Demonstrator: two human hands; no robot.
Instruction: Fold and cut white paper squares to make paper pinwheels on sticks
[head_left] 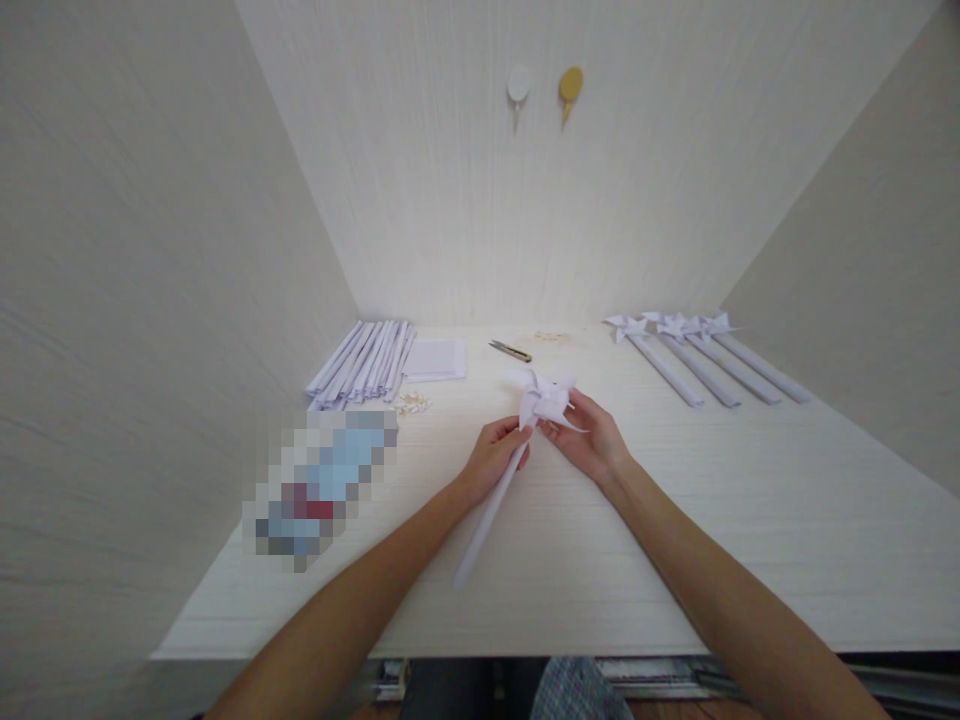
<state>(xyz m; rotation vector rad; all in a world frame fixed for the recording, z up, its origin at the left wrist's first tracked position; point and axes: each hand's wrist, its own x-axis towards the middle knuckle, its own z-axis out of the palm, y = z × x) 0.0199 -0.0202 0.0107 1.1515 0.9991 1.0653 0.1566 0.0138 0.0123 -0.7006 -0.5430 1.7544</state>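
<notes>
A white paper pinwheel [546, 398] on a rolled paper stick [484, 528] is held over the middle of the table. My left hand [495, 455] is closed round the stick just below the pinwheel head. At the head's right side, my right hand [589, 435] has its fingers closed on the paper blades; some fingertips are hidden behind them. The stick slants down toward the front left. Beyond the head lies a pair of thread snips [511, 351].
At the back left are a pile of rolled paper sticks [364, 362], paper squares [436, 360] and small pale bits [412, 403]. A blurred-out object [322, 490] lies in front. Several pinwheels [675, 328] lie back right. Walls enclose the table [750, 520]; two hooks [571, 88] hang on the back wall.
</notes>
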